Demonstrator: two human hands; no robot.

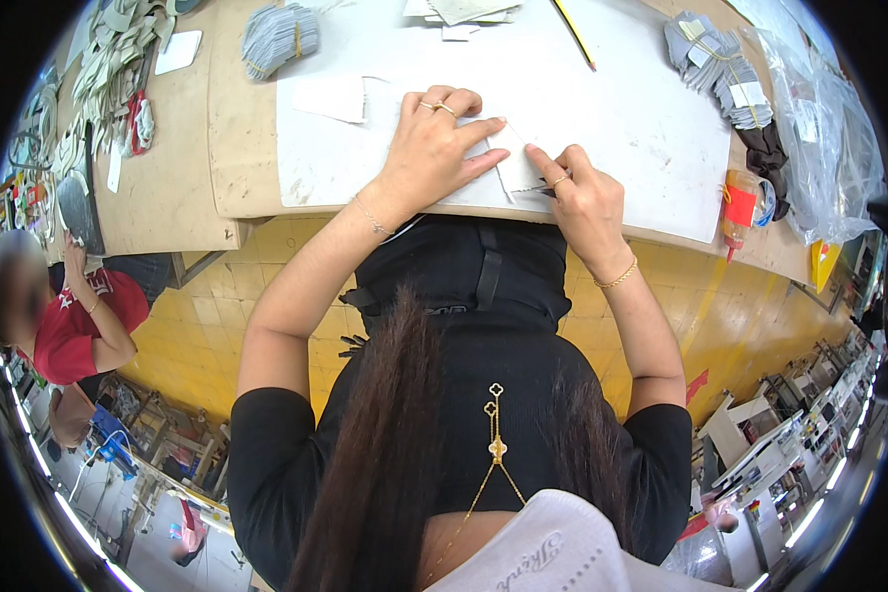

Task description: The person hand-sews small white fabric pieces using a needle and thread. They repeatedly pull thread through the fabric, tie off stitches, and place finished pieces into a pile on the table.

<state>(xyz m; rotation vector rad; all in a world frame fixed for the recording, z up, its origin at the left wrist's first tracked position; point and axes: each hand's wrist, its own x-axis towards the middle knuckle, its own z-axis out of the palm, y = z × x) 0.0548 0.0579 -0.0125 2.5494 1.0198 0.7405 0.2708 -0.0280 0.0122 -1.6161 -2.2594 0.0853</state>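
A small off-white fabric piece (515, 163) lies at the near edge of the white work sheet, between my two hands. My left hand (432, 140) has its thumb and index finger pressed onto the piece's left side, the other fingers curled. On the right side, my right hand (584, 192) curls with its index fingertip on the piece. A dark tool tip (548, 191) shows under its fingers; most of that tool is hidden, so its kind is unclear. Another off-white piece (331, 99) lies flat to the left of my left hand.
Tied grey bundles lie at far left (280, 41) and far right (725, 69). A yellow-black pencil (576, 37) and stacked pieces (464, 10) lie at the back. A red-labelled bottle (738, 205) and clear plastic bag (819, 138) are right. A co-worker in red (94, 331) sits left.
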